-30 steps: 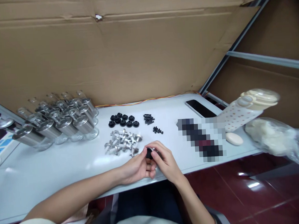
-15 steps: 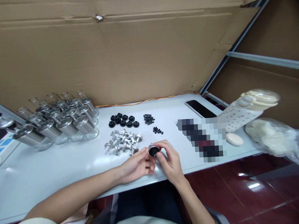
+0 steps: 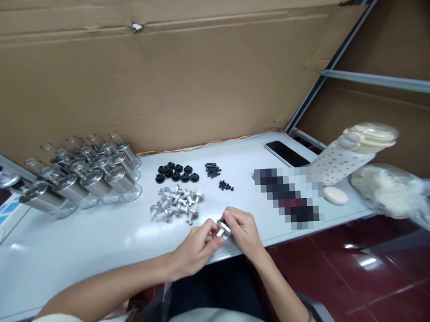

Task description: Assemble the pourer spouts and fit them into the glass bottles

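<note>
Near the front edge of the table, both hands hold one silver flanged metal part (image 3: 224, 227) with a black piece fitted against its far side. My left hand (image 3: 194, 246) is closed, pinching the stem between thumb and fingers. My right hand (image 3: 242, 231) grips the flange and the black side with its thumb and curled fingers. Just beyond the left hand lies a pile of silver flanged parts (image 3: 177, 204). Behind that pile sit several black round caps (image 3: 177, 172). Short black tubes (image 3: 212, 170) and tiny black rings (image 3: 226, 185) lie to their right.
Several glass bottles with steel sleeves (image 3: 89, 179) crowd the table's left side. On the right are a phone (image 3: 286, 154), a blurred-out item (image 3: 289, 198), a white oval object (image 3: 335, 195), a dotted drink bottle (image 3: 348, 159) and a plastic bag (image 3: 390, 195). Cardboard (image 3: 204, 84) walls the back.
The held part has been turned over: its black face showed before, its silver flange and stem now. My left hand's fingers, earlier loosely spread beneath, have closed on the stem.
</note>
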Motion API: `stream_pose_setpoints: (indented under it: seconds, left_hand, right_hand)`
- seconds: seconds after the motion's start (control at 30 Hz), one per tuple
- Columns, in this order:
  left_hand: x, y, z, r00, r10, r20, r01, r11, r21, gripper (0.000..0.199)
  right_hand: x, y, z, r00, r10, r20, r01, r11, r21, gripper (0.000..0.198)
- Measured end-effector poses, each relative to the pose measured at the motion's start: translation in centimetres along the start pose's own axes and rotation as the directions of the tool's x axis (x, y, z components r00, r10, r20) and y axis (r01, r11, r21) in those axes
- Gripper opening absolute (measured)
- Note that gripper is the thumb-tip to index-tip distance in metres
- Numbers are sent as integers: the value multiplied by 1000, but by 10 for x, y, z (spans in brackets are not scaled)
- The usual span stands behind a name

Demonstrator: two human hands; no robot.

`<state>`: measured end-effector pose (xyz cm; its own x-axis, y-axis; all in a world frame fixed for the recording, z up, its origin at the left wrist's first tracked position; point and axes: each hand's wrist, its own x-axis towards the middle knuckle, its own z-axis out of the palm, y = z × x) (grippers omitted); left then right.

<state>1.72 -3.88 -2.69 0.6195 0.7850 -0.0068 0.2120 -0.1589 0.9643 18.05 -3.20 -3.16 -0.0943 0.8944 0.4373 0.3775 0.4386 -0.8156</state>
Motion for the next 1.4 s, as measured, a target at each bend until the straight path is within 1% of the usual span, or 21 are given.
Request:
stream_pose_setpoints:
  seconds: [0.07, 0.17, 0.23, 0.3, 0.37, 0.47, 0.57, 0.77, 0.83, 0.9, 0.93, 0.97, 1.0, 1.07, 1.1, 1.13, 1.17, 1.23, 1.3, 1.33, 1.4]
  left_hand:
    - [0, 3, -2, 1000, 16, 10, -18, 992, 124, 28]
    - [1, 8, -2, 1000, 2, -1, -2, 986, 167, 29]
    - [3, 9, -1, 999, -45, -16, 47, 992, 116, 35]
    - [5, 8, 0, 993, -115, -23, 116, 993, 23, 39]
    - [7, 8, 0, 983, -186, -6, 184, 977, -104, 43]
    - [11, 8, -1, 963, -259, 69, 268, 916, -297, 50]
    - [14, 11, -3, 942, -290, 168, 334, 845, -418, 54]
    - [15, 13, -9, 890, -285, 355, 442, 730, -521, 55]
    - [15, 11, -10, 844, -274, 461, 506, 688, -520, 55]
    - [13, 9, -10, 784, -274, 557, 568, 680, -464, 55]
    - [12, 9, -9, 777, -286, 560, 566, 706, -425, 55]
    - [11, 10, -9, 801, -300, 518, 531, 756, -382, 54]
    - [11, 12, -10, 850, -306, 430, 462, 825, -327, 53]
    - [9, 19, -13, 951, -242, 192, 266, 958, -111, 48]
    - [9, 24, -16, 980, -174, 98, 169, 984, 56, 43]
    - [9, 28, -19, 994, -99, 40, 87, 968, 235, 38]
    - [9, 31, -22, 999, -33, 15, 24, 916, 401, 34]
    - [9, 36, -26, 998, 59, 17, -56, 772, 634, 31]
    - [8, 36, -26, 992, 120, 45, -114, 670, 733, 32]
    - [8, 35, -25, 988, 143, 61, -139, 644, 752, 32]
    - [7, 32, -22, 981, 179, 74, -173, 634, 754, 31]
  right_hand:
    - [0, -1, -1, 999, -35, -1, 35, 999, -38, 42]
    - [1, -2, -1, 998, -43, 55, 48, 995, -86, 40]
    - [3, -2, 0, 998, -16, 65, 23, 995, -96, 41]
    - [3, -1, 1, 999, -10, 30, 13, 996, -92, 44]
    - [3, -1, 2, 999, -37, -15, 36, 996, -83, 46]
    - [3, -1, 3, 992, -108, -67, 102, 991, -87, 46]
    - [2, -2, 4, 975, -193, -113, 180, 976, -119, 43]
    - [-5, -7, 2, 906, -376, -193, 318, 908, -274, 38]
    - [-9, -9, 2, 879, -432, -200, 364, 881, -302, 38]
    - [-12, -9, 2, 854, -481, -197, 407, 855, -322, 39]
    - [-13, -9, 2, 852, -485, -199, 409, 852, -327, 40]
    - [-13, -7, 1, 861, -465, -206, 389, 863, -322, 41]
    - [-12, -6, 1, 887, -411, -210, 341, 890, -303, 41]
    - [-8, -2, 1, 963, -196, -182, 157, 965, -209, 44]
    - [-5, 1, 2, 989, -59, -138, 38, 988, -150, 46]
    - [-2, 3, 2, 995, 69, -77, -76, 992, -99, 48]
    - [0, 5, 2, 986, 165, -14, -165, 984, -65, 50]
    - [4, 8, 4, 965, 256, 63, -254, 966, -37, 52]
    - [5, 9, 5, 962, 263, 79, -261, 965, -36, 52]
    - [5, 9, 5, 962, 260, 78, -258, 966, -34, 52]
    - [4, 9, 6, 965, 251, 79, -251, 968, -19, 53]
